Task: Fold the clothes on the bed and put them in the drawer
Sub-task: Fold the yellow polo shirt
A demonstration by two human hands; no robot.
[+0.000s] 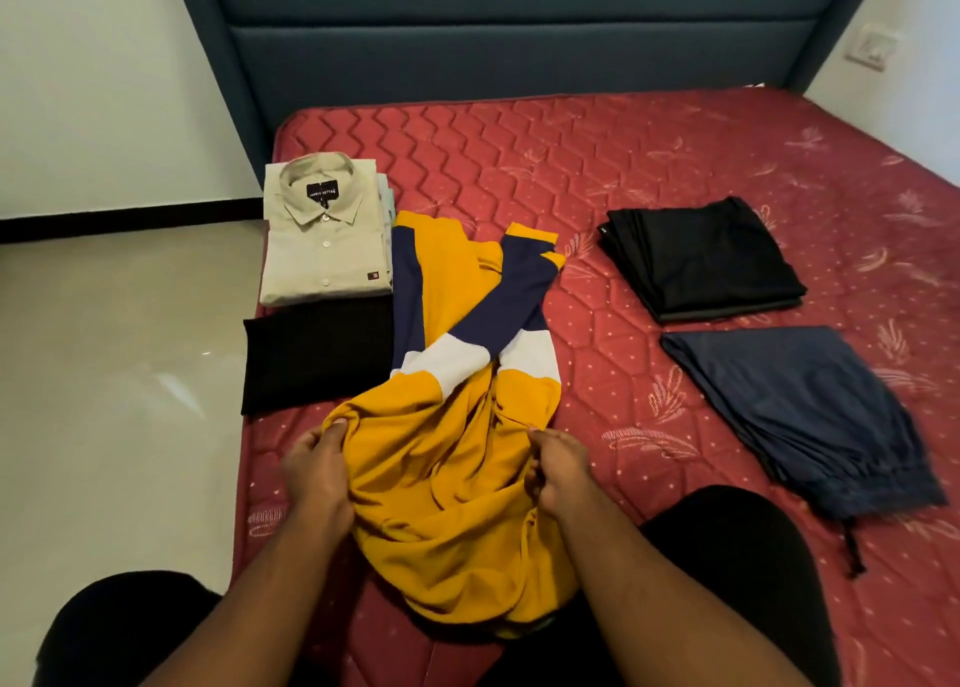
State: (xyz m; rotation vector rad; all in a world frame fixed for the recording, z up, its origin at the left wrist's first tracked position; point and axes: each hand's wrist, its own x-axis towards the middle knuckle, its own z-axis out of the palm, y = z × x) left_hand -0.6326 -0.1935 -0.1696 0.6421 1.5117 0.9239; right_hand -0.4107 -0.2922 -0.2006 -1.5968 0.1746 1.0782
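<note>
1. At the left edge of the bed [675,156], a beige shirt [324,239] lay folded into a neat rectangle, collar up and buttoned, on top of other folded pieces; just in front of it sat a flat black garment [317,359], also folded.
2. The left hand [317,473] gripped a bunch of the yellow shirt [447,504] at its left side.
3. That shirt, soft knit with navy and white bands, lay rumpled in the middle of the mattress, sleeves crossed and trailing away from the person; it looked like the only piece not yet folded.
4. The right hand [558,471] pinched the same cloth at its right side.
5. To the right, well apart, a folded black pile [701,260] and smooth, slightly shiny navy trousers [800,416] with a drawstring waist rested on the quilted red mattress.
6. No drawer was in view, so by my reckoning the putting away remained entirely undone.
</note>
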